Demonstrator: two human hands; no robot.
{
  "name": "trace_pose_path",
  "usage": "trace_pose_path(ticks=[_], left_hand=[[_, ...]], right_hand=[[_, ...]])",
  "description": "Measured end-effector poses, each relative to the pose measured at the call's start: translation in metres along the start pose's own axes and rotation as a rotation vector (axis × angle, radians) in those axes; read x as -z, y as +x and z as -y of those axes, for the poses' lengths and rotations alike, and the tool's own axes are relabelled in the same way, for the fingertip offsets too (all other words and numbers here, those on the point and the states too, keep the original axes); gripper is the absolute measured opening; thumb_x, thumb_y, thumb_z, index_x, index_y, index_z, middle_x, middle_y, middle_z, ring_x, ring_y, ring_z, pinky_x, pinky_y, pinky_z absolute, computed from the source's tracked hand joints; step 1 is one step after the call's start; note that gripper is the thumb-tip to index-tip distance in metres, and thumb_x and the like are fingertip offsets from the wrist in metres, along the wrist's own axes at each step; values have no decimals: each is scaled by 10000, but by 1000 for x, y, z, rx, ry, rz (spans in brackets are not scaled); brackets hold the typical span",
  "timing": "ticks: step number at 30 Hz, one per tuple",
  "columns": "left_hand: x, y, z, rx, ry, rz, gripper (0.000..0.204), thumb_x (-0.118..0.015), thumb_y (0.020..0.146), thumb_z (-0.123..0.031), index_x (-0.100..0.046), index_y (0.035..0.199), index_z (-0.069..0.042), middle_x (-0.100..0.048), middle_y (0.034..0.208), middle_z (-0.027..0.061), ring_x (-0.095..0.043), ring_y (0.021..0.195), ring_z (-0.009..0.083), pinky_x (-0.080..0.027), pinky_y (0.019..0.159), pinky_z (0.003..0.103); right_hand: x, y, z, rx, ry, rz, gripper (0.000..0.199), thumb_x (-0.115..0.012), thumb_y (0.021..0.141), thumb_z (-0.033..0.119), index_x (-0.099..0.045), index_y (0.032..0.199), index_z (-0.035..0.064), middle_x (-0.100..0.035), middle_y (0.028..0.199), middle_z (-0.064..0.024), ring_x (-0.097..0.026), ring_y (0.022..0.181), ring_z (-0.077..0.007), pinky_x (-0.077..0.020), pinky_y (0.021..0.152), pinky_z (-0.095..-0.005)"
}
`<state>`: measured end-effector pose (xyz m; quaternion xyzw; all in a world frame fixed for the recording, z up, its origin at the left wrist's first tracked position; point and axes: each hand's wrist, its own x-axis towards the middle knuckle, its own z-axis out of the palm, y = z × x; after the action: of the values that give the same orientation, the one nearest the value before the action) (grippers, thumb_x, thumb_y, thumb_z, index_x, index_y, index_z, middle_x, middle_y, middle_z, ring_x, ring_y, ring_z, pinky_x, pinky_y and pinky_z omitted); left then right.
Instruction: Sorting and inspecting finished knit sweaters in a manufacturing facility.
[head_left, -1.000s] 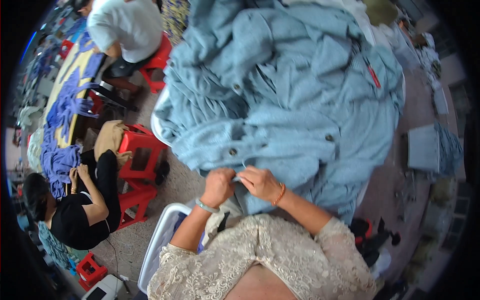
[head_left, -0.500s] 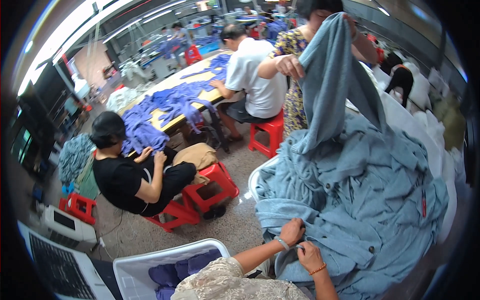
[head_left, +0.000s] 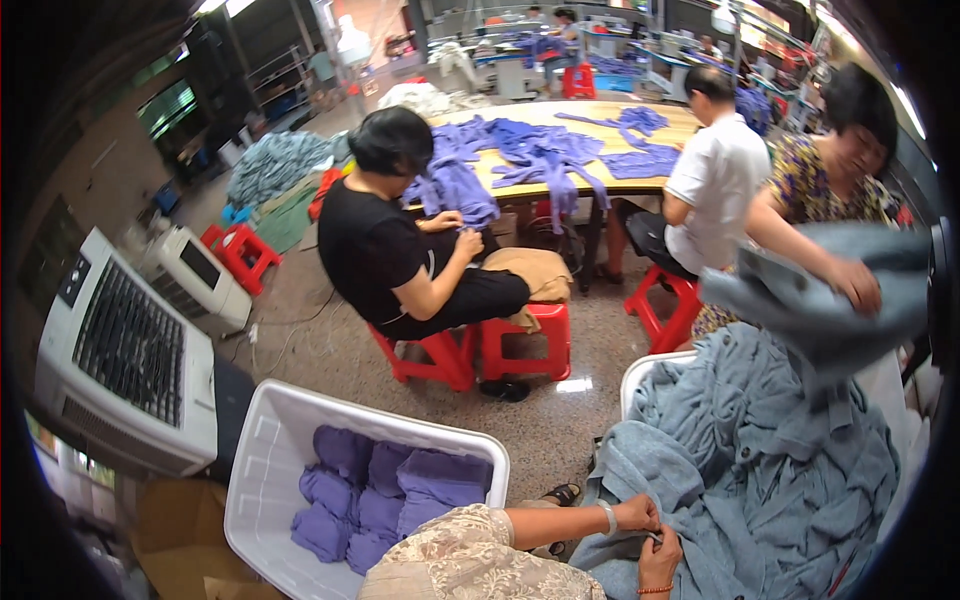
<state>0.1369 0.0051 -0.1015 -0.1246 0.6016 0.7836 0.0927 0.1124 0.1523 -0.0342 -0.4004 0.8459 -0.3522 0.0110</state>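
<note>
Far left, a white air cooler [head_left: 125,345] stands with a dark grille. Just right of it, a white plastic bin [head_left: 262,470] holds folded purple pieces [head_left: 385,485]; no label readable on either. Left hand [head_left: 637,514] and right hand [head_left: 660,563] sit close together at the lower centre, both pinched narrow on a fold of the grey-blue garment [head_left: 760,470]. The left hand is slightly higher and nearer the edge of the cloth. The garment's bulk lies up and to the right of the hands, heaped over a second white bin rim [head_left: 645,368]. Further right, a co-worker's hand [head_left: 855,283] grips another grey-blue piece [head_left: 820,290]. Red stools [head_left: 525,340] stand behind.
</note>
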Motion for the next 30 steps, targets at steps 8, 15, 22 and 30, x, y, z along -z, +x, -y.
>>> trace_pose_path(ticks=[8,15,22,30], left_hand=[[-1,-39,-26,-352,407,81,279,-643,728,-157,-596,943,15,-641,819,122,-602,727,234,-468,651,342],[-9,-28,-3,-372,532,-160,97,-601,719,-126,-602,768,-43,-623,772,149,-593,783,324,-423,671,421],[-7,-28,-6,-365,535,-101,105,-558,781,-145,-554,819,-47,-559,820,106,-545,849,277,-356,736,369],[-13,-36,3,-382,536,-84,103,-564,769,-153,-561,825,-66,-571,815,101,-562,833,279,-389,727,394]], right_hand=[[21,3,-15,-62,19,325,203,-571,848,173,-650,984,46,-603,800,-228,-567,760,-389,-458,694,-456],[34,14,-13,-64,49,506,234,-546,866,162,-635,1027,16,-615,843,-253,-585,765,-404,-466,687,-441],[33,17,-28,-184,26,593,240,-534,853,93,-635,1048,-4,-646,914,-220,-625,833,-310,-477,764,-370],[51,21,21,-473,197,625,160,-553,830,96,-642,882,-27,-637,782,-191,-600,715,-281,-482,702,-381]])
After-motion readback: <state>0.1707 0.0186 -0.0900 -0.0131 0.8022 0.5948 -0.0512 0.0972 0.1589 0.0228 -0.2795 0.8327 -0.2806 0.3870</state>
